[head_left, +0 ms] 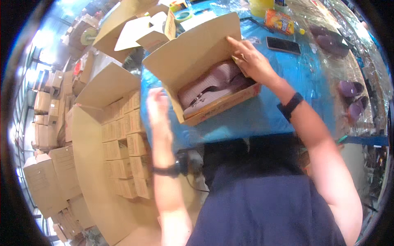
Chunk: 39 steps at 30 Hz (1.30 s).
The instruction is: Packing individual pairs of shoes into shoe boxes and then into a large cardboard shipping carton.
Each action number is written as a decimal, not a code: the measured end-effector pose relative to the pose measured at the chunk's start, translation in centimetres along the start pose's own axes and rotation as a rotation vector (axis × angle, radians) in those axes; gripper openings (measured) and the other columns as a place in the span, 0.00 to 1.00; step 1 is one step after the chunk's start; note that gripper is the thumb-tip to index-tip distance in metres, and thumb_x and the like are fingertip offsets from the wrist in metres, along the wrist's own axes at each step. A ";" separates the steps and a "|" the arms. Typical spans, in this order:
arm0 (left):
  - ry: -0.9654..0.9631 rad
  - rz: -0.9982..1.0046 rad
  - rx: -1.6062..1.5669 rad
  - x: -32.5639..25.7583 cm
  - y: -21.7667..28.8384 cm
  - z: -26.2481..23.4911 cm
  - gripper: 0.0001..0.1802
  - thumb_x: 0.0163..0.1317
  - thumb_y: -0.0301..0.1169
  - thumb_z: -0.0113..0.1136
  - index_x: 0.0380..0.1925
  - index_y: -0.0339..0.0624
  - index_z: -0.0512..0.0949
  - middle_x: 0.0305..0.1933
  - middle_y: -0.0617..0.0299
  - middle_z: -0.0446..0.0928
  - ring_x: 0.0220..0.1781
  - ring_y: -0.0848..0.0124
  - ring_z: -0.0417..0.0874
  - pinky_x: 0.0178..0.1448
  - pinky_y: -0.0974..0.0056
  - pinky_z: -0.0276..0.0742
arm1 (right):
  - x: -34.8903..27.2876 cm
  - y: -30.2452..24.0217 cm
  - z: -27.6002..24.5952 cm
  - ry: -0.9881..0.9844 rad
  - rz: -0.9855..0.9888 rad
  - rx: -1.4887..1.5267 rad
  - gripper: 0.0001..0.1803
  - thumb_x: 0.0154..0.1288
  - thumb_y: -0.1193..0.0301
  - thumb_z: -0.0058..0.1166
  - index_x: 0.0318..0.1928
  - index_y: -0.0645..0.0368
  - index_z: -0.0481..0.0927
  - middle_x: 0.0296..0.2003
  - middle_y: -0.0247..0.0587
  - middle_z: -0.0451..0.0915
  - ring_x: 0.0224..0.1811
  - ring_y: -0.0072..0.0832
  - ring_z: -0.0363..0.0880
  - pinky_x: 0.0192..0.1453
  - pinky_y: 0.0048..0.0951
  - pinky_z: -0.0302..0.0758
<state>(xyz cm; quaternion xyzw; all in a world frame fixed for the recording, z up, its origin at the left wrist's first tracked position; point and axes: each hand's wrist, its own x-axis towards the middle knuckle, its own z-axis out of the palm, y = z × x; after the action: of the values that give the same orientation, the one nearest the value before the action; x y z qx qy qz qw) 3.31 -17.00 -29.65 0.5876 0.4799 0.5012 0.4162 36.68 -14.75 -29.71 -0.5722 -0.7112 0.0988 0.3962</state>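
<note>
The biggest thing here is the huge open carton down on the left, packed with rows of small shut cardboard boxes, with more stacked boxes further off to the left. Next up is the table, covered in blue plastic sheeting, running across the top half. Sitting on its near-left part is the open shoebox, lid flipped up and back, with a pair of mauve shoes lying inside it. The right hand is at the box's far right corner, fingers stretched out close together and resting on the inner edge where lid meets box, just above the shoes. The left hand is just off the box's left end, near it but I can't tell if it's touching; it's motion-blurred, so whether the fingers are spread or curled I can't tell either. Both wrists have dark bands. Over on the right side of the table are more purple shoes lying loose, well apart from the box. Smaller stuff at the far side: a black phone, an orange snack packet, and a roll of tape.
</note>
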 end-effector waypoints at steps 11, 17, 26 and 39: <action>0.048 0.211 -0.119 1.8 1.4 2.2 0.25 0.68 0.26 0.59 0.64 0.32 0.69 0.63 0.54 0.75 0.64 0.62 0.77 0.68 0.60 0.71 | -0.5 3.1 1.1 -0.032 0.483 0.913 0.37 0.58 0.78 0.63 0.68 0.52 0.67 0.59 0.44 0.72 0.58 0.32 0.75 0.61 0.33 0.77; -0.383 0.362 0.779 1.2 -1.7 -2.1 0.11 0.63 0.25 0.58 0.42 0.49 0.86 0.62 0.57 0.80 0.71 0.53 0.73 0.80 0.42 0.50 | -1.2 6.1 -4.7 -0.090 -0.194 0.274 0.10 0.61 0.83 0.52 0.39 0.60 0.83 0.60 0.47 0.77 0.58 0.35 0.78 0.64 0.37 0.75; -0.625 0.524 1.077 2.1 2.8 4.2 0.56 0.45 0.55 0.76 0.74 0.50 0.63 0.77 0.36 0.57 0.78 0.39 0.57 0.83 0.42 0.41 | -4.7 -0.9 -2.7 -0.330 -0.360 -0.434 0.42 0.56 0.62 0.71 0.71 0.48 0.68 0.73 0.42 0.65 0.76 0.40 0.61 0.77 0.49 0.61; 0.010 0.173 0.438 -1.9 -3.2 1.6 0.46 0.67 0.54 0.58 0.74 0.35 0.58 0.80 0.39 0.51 0.82 0.47 0.50 0.82 0.45 0.42 | -7.9 3.0 -6.4 -0.140 -0.244 -0.074 0.25 0.75 0.66 0.50 0.69 0.57 0.71 0.70 0.44 0.71 0.76 0.39 0.62 0.81 0.43 0.54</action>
<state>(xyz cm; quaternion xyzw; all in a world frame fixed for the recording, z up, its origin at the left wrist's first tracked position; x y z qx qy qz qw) 4.39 -18.25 -33.36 0.7004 0.5269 0.4220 0.2319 43.46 -22.81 -30.81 -0.4874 -0.8047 0.0633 0.3330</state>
